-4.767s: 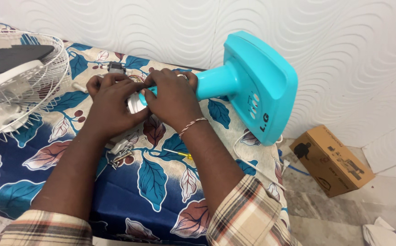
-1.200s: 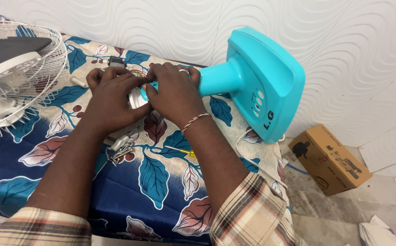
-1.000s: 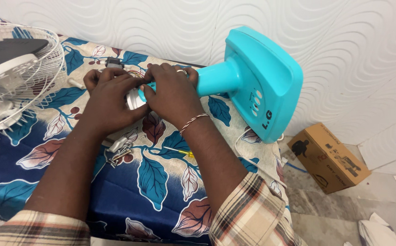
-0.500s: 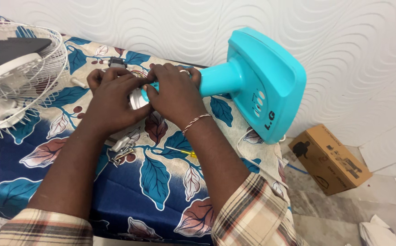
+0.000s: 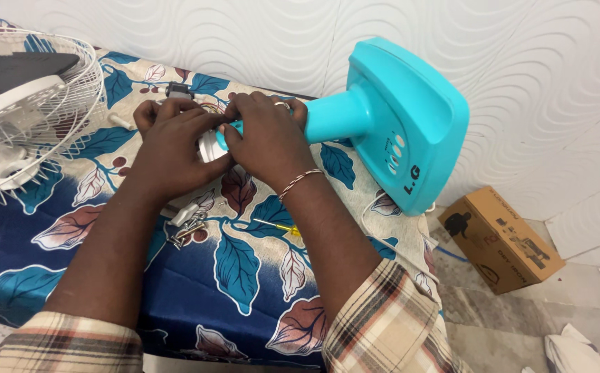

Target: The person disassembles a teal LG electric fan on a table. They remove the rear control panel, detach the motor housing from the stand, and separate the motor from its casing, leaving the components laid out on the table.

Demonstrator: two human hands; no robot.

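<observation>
both hands are bunched up together at the free end of the turquoise fan stand (image 5: 383, 121), which is lying on its side on the leaf-print cloth (image 5: 244, 269) with its big square base tipped up at the right, close to the white patterned wall (image 5: 244, 41). the right hand (image 5: 267, 141) is curled down over the stand's neck, fingers closed around it, ring showing on one finger and a thread band at the wrist. the left hand (image 5: 170, 148) is pressed right up against it from the left, fingers closed around a round silver part (image 5: 208, 146) at the tip of the neck, only a sliver of that part peeks out between the hands so can't tell exactly how it's gripped.

white wire fan guard (image 5: 30, 103) sits at the far left with a dark blade behind it. small pile of metal screws and clips (image 5: 186, 224) on the cloth just near of the left wrist, and a thin yellow-handled screwdriver (image 5: 279, 226) lying by the right forearm. cardboard box (image 5: 500, 238) down on the floor to the right, well apart from everything
</observation>
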